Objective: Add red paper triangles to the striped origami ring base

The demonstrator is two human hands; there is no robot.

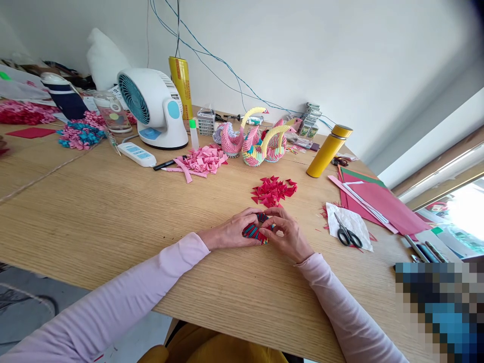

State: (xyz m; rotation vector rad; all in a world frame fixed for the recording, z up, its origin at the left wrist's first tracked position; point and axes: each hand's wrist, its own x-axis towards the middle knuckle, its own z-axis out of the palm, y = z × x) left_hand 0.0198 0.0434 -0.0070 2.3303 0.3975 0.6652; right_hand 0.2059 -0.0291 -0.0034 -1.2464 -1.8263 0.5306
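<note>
On the wooden table point(113, 212) a small ring of folded red and blue paper pieces point(256, 231) sits between my two hands. My left hand point(231, 231) cups its left side. My right hand point(287, 233) holds its right side, with the fingertips pinching at the top of the paper ring. A loose pile of red folded triangles point(273, 191) lies just beyond my hands.
Scissors point(347, 234) lie on white paper at the right, beside red and green sheets point(378, 201). A yellow flask point(328, 151), paper swans point(257, 141), pink folded pieces point(202, 161), a white fan point(153, 108) and a power strip point(136, 154) stand further back.
</note>
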